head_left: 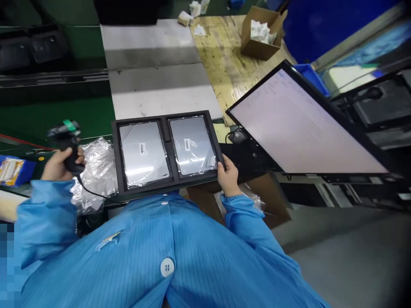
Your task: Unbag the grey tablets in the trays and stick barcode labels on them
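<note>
A black two-slot tray [168, 182] rests against my blue smock. Each slot holds a silver laptop wrapped in clear film, one on the left [143, 154] and one on the right [192, 145], both with barcode labels. My right hand [228, 175] grips the tray's right front corner. My left hand [61, 164] is closed around the handle of a black barcode scanner [66, 137], held left of the tray with its cable trailing down.
Crumpled clear plastic bags [98, 171] lie beside the tray. A lit monitor [298, 124] tilts at the right. A green conveyor [51, 115] runs at the left. A cardboard box [260, 32] sits on a wooden board. A blue-and-white packet [13, 169] is at far left.
</note>
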{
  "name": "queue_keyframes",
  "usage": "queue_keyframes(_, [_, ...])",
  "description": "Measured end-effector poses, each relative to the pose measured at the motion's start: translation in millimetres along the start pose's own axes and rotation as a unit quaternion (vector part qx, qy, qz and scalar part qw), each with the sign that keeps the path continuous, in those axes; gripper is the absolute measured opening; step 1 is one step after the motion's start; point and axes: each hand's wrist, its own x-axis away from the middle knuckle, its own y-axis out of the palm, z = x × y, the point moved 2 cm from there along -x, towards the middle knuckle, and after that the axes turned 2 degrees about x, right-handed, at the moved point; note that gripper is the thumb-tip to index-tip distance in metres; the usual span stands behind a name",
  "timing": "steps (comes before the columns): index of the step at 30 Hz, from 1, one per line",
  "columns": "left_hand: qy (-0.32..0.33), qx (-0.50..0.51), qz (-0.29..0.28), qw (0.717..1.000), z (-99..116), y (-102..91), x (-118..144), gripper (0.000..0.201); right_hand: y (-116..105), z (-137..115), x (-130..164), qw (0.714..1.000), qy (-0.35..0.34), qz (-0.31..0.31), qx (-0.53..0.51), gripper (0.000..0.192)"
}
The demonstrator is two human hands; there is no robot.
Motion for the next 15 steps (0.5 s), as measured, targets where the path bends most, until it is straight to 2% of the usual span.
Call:
queue_keyframes(1, [-0.011, -0.019, -0.043, 0.999, 11.4, -0.7, -5.5, 0.035, 1.4, 1.1, 0.1, 1.0, 0.005, 0.005, -0.001, 0.05])
queue_keyframes(3, [-0.023, -0.151, -0.137, 0.979, 34.1, 6.2, -13.6, 0.029, 3.6, 2.5, 0.0, 1.0, 0.013, 0.014, -0.001, 0.049])
queue_keyframes(4, [-0.017, -0.255, -0.181, 0.95, 43.5, 13.6, -16.4, 0.027, 4.5, 2.7, -0.1, 1.0, 0.014, 0.017, -0.001, 0.049])
queue_keyframes(6, [0.014, -0.447, -0.256, 0.857, 54.4, 34.1, -20.5, 0.026, 5.7, 2.3, -0.6, 1.0, 0.013, 0.022, -0.005, 0.049])
queue_keyframes(7, [0.029, -0.511, -0.291, 0.809, 55.6, 45.6, -22.2, 0.031, 6.2, 2.0, -0.8, 1.0, 0.012, 0.025, -0.009, 0.05])
queue_keyframes(8, [0.041, -0.552, -0.322, 0.768, 54.4, 56.7, -23.7, 0.036, 6.5, 1.6, -1.1, 0.999, 0.012, 0.026, -0.013, 0.05])
queue_keyframes(9, [0.049, -0.577, -0.344, 0.74, 52.0, 66.7, -25.4, 0.037, 6.9, 1.2, -1.2, 0.999, 0.013, 0.028, -0.016, 0.051])
queue_keyframes(10, [0.057, -0.59, -0.353, 0.724, 49.4, 75.1, -27.3, 0.038, 7.2, 0.7, -1.3, 0.999, 0.017, 0.029, -0.018, 0.052])
queue_keyframes(12, [0.071, -0.594, -0.34, 0.726, 47.1, 87.1, -31.1, 0.044, 8.5, -0.5, -1.2, 0.999, 0.028, 0.029, -0.024, 0.053])
queue_keyframes(15, [0.061, -0.575, -0.288, 0.763, 52.8, 96.6, -34.5, 0.053, 12.7, -3.5, -1.9, 0.997, 0.051, 0.028, -0.057, 0.052])
